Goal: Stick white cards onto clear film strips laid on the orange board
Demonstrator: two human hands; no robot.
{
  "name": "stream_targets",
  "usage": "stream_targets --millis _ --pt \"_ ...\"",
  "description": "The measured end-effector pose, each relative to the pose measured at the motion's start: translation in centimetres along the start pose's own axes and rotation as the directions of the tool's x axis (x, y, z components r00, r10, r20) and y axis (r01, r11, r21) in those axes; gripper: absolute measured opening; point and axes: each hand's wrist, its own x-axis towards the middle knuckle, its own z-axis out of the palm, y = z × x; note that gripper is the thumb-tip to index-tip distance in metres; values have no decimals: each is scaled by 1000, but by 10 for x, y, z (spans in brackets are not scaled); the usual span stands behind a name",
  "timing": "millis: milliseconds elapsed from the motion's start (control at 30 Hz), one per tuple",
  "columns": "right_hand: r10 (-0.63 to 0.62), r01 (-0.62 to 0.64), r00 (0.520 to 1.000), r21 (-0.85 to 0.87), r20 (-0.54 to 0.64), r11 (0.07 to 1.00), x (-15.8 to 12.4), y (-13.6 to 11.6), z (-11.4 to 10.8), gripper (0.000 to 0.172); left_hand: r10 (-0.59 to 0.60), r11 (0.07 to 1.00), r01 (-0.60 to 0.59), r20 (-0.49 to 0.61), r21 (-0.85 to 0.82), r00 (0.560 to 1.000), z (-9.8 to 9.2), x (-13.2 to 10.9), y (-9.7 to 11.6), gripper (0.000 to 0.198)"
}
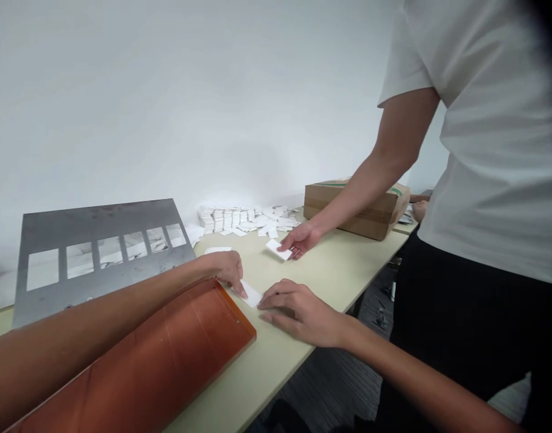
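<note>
A small white card (251, 294) lies on the pale table beside the end of an orange-brown board (168, 355). My left hand (226, 269) reaches over that board, fingers curled down, and grips the card's left end. At the card's right end is my right hand (303, 314), its fingertips at the corner and its thumb apart from the fingers. Another white piece (218, 249) lies just behind my left hand. Across the table a co-worker's hand (302, 239) holds a separate white card (279, 249).
A grey metal plate (100, 219) with several rectangular windows leans at the left. Stacked and scattered white cards (231, 219) lie along the wall. A cardboard box (348, 207) stands at the back right. The co-worker (492, 156) stands close at the right, by the table edge.
</note>
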Motion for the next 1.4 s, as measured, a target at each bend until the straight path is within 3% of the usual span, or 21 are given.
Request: stream_targets --millis 133,267,400,500,667,833,933,1067,1200,1400 --pt "62 -63 995 -15 -74 998 0 1 1 17 22 997 -17 71 -78 997 -2 3 -4 22" --pt "327 -303 927 146 -186 942 4 5 2 33 123 968 -99 96 -231 988 -8 -5 -4 32" --pt "534 -433 833 427 -146 793 16 13 4 51 192 906 -184 -18 -381 981 -12 -23 -6 46" --pt "591 -421 796 581 -132 697 32 11 6 58 188 861 -225 -125 -456 974 -8 -42 -12 46" --pt "524 -361 849 799 68 481 66 -7 11 46 125 806 -239 -239 -542 963 9 -81 -28 41" --pt "487 -374 861 828 143 418 87 -28 20 38 31 742 -244 -331 -624 943 23 -122 -47 38" --pt "472 -368 866 850 166 376 94 -38 28 36 -35 754 -270 -447 -598 894 31 -141 -60 39" --pt "404 -371 889 856 216 359 106 -48 38 33 -115 761 -293 -565 -579 817 40 -157 -75 37" --pt "330 -362 912 856 243 369 121 -58 48 32 -171 710 -333 -610 -621 773 46 -167 -84 31" --pt "323 -344 921 848 220 403 134 -70 60 29 -223 680 -323 -605 -659 765 54 -180 -94 29"
